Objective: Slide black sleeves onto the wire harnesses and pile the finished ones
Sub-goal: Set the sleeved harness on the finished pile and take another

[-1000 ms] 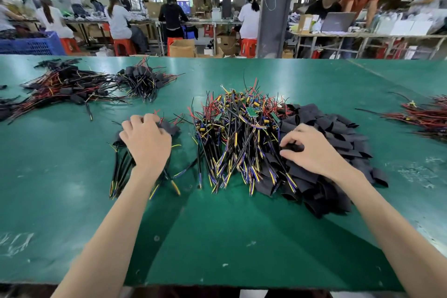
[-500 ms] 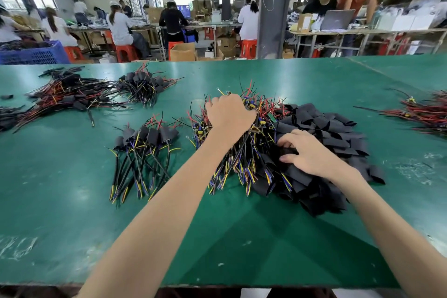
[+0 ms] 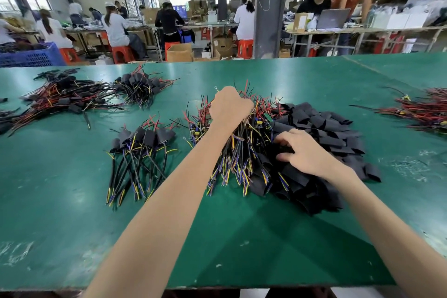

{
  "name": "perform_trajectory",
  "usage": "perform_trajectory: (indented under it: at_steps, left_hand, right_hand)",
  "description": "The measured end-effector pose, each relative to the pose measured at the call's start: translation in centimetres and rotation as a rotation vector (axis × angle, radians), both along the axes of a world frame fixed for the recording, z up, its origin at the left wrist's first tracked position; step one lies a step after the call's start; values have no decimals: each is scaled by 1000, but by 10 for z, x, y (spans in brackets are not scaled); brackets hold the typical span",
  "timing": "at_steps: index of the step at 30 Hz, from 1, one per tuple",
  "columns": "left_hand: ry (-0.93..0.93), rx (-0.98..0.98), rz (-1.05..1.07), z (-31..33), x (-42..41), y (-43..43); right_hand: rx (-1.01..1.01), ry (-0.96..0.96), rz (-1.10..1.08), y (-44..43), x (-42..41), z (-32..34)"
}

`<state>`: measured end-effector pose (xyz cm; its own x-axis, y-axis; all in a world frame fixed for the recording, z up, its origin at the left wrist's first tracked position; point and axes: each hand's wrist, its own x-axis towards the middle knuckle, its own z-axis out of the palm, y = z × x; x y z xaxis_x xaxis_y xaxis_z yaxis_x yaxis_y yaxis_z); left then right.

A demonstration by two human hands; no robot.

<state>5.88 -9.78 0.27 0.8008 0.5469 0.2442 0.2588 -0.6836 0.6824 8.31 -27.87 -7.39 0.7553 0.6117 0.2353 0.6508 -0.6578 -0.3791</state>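
Green workbench [image 3: 72, 201] in a busy workshop. At centre, heaped bare wire harnesses [image 3: 242, 152], left hand [image 3: 229, 106] fisted round wires at the heap's 12 o'clock end. At 3 o'clock, touching the heap, black sleeves [image 3: 326, 128], right hand [image 3: 307, 152] pinching one. At 9 o'clock, apart, finished pile [image 3: 142, 143].
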Motion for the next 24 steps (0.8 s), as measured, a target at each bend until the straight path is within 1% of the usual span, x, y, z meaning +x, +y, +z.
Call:
perform_trajectory:
  at_steps: [1, 3, 5, 7, 8, 9, 11, 12, 14, 16, 18, 19, 20, 22, 24]
  left_hand:
    - [-44, -120, -22, 1, 1, 1]
    - [-113, -458, -103, 5, 0, 3]
    - [-136, -789, -167, 9, -3, 6]
    - [-189, -1068, -239, 14, -6, 6]
    - [-253, -1165, -261, 16, -6, 6]
    - [-320, -1216, -262, 18, -4, 7]
    - [-387, -1294, -298, 25, -7, 5]
    - [-396, -1386, -338, 28, -10, 4]
    - [-391, -1655, -411, 36, -19, 3]
    - [-371, -1891, -538, 45, -27, 2]
    - [-329, -2053, -628, 54, -35, 2]
    - [-294, -2064, -646, 59, -38, 3]
    - [-253, -1986, -653, 63, -42, 4]
    - [-182, -1646, -671, 70, -50, 8]
    - [-178, -1263, -660, 75, -60, 12]
  right_hand:
    - [-2, 2, -7, 0, 0, 0]
    - [-8, -2, -14, 1, 0, -1]
    - [-8, -7, -14, 2, 0, -1]
    - [-3, -3, -20, 1, 0, -2]
    - [-1, 0, -23, 1, 0, -2]
    - [4, 5, -24, 1, 0, -3]
    - [24, 22, -17, 1, -1, -3]
    - [38, 27, -10, 2, -2, -2]
    - [68, 31, -1, 2, -3, -1]
    - [91, 22, 1, 3, -4, 0]
    - [103, -1, -5, 5, -5, 2]
    - [108, -13, -12, 5, -6, 3]
    - [114, -28, -19, 6, -7, 4]
    - [130, -65, -40, 7, -8, 6]
    - [149, -101, -66, 7, -9, 8]
